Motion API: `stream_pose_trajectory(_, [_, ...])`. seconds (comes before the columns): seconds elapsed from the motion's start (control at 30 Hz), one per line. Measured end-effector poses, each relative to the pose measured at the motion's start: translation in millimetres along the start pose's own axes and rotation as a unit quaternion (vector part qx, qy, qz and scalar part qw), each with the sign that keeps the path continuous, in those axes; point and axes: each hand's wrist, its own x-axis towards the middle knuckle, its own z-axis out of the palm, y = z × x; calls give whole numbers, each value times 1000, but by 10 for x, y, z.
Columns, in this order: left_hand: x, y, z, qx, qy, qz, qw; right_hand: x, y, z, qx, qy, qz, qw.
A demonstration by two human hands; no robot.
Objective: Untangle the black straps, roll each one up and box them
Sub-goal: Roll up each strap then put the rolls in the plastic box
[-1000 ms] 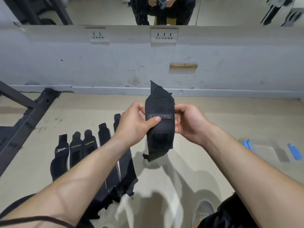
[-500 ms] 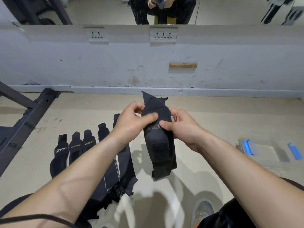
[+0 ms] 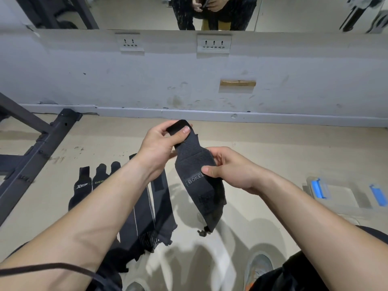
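Note:
I hold one black strap [image 3: 199,185] in the air above the floor; it bears a grey label reading BOKEE. My left hand [image 3: 161,148] pinches its top end, which is folded over into a small curl between thumb and fingers. My right hand [image 3: 228,171] grips the strap's middle from the right, thumb on the label. The lower end hangs loose toward the floor. Several other black straps [image 3: 144,206] lie side by side on the floor to the left, partly hidden by my left forearm.
A clear plastic box [image 3: 344,194] with blue latches sits on the floor at the right. A dark metal frame [image 3: 37,148] runs along the left. The wall with sockets and a mirror stands ahead. My shoe [image 3: 259,267] shows at the bottom.
My left hand has moved up to the strap's top end and folded it over. My right hand has shifted lower onto the label, and the strap now hangs slanted to the right.

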Motion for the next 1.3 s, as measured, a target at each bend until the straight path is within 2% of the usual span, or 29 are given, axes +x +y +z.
stream_pose_trajectory(0.07, [-7, 20, -44, -57, -61, -62, 995, -1, -8, -23, -9, -11, 4, 1000])
stream_pose_trajectory(0.13, [-2, 38, -73, -97, -80, -62, 990, 8, -7, -45, -17, -14, 9, 1000])
stream_pose_trajectory(0.23, [19, 79, -102, -86, -44, -23, 995, 28, -3, -64, -25, -10, 21, 999])
stream_pose_trajectory(0.33, [50, 97, -171, 26, 14, 24, 999, 46, -10, -40, -27, -12, 35, 999])
stream_pose_trajectory(0.4, [61, 71, -203, 62, 45, 40, 996, 61, -4, -19, -25, -17, 37, 999])
stream_pose_trajectory(0.57, [69, 31, -199, -8, 98, 50, 994, 82, -40, 21, -7, -11, 32, 999])
stream_pose_trajectory(0.7, [88, 107, -244, -99, 101, 52, 989, 91, -53, 61, 6, -28, 36, 999])
stream_pose_trajectory(0.9, [96, 55, -289, -89, 95, 72, 989, 121, -11, 89, 31, -36, 39, 998])
stream_pose_trajectory(0.97, [85, 52, -270, -84, 118, 50, 988, 135, 32, 100, 49, -28, 37, 998])
stream_pose_trajectory(1.03, [41, 46, -232, -69, 139, -16, 988, 150, 81, 108, 69, -7, 37, 997])
stream_pose_trajectory(1.1, [17, -45, -224, -56, 103, -121, 986, 172, 110, 93, 95, 34, 34, 994])
stream_pose_trajectory(1.17, [-21, -181, -195, -40, -44, -200, 978, 200, 92, 48, 130, 82, 24, 988])
stream_pose_trajectory(1.23, [-113, -350, -51, -41, -195, -203, 959, 226, 44, -32, 180, 123, 7, 976])
stream_pose_trajectory(1.3, [-210, -487, 100, -22, -206, -182, 961, 257, 2, -133, 231, 161, -7, 959])
